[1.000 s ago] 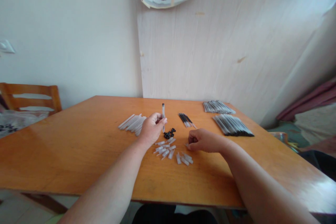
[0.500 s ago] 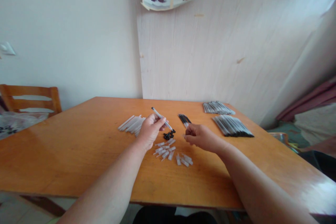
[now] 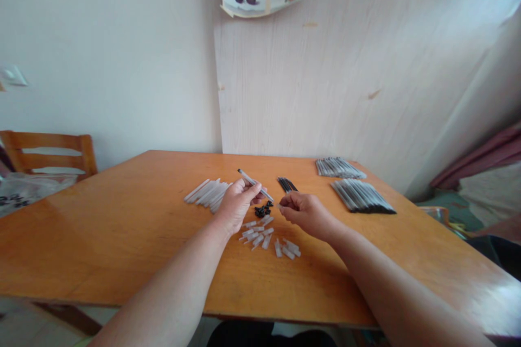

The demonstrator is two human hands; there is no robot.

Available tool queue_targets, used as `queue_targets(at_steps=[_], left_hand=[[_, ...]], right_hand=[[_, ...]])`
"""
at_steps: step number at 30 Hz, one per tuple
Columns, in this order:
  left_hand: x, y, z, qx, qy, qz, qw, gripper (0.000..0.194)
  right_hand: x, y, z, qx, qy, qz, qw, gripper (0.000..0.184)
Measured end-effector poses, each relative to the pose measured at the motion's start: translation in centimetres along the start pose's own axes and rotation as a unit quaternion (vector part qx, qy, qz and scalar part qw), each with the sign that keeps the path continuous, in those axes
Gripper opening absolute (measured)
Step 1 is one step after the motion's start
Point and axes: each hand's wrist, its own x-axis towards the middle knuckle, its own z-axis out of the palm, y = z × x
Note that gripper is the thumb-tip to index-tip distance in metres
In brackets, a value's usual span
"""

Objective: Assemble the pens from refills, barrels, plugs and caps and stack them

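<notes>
My left hand [image 3: 237, 205] is closed around a clear pen [image 3: 247, 177] with a black end, tilted so its other end slants down to the right. My right hand [image 3: 304, 210] pinches a small translucent pen cap, mostly covered by the fingers, just right of that lower end; whether they touch I cannot tell. Beneath the hands lie a little heap of black plugs [image 3: 262, 210] and scattered translucent caps [image 3: 256, 234], with several more caps [image 3: 288, 249] nearer me. Clear pen barrels [image 3: 205, 192] lie beside my left hand. Black-ended refills [image 3: 286, 183] lie behind my right hand.
Two rows of pens, one nearer [image 3: 360, 195] and one farther [image 3: 340, 167], lie on the right of the wooden table [image 3: 134, 227]. A wooden chair [image 3: 49, 157] stands at the left. The wall [image 3: 285, 87] rises behind the table.
The pen in my left hand has gone from upright to slanted, its lower end turned right. My right hand has lifted from beside the caps and moved left toward the pen.
</notes>
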Motion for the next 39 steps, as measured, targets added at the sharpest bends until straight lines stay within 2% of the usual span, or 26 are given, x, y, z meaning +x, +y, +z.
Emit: queue_targets(at_steps=[12, 24, 39], left_hand=[[-0.1, -0.1, 0.3, -0.005, -0.012, -0.006, 1.000, 0.034], [-0.2, -0.2, 0.6, -0.027, -0.023, -0.031, 0.999, 0.037], [-1.1, -0.6, 1.4, -0.079, -0.012, -0.061, 0.995, 0.028]], right_hand=[[0.1, 0.0, 0.6, 0.027, -0.002, 0.006, 1.000, 0.020], [0.4, 0.0, 1.0, 0.042, 0.028, 0.009, 0.999, 0.020], [-0.2, 0.0, 1.2, 0.021, 0.053, -0.014, 0.998, 0.019]])
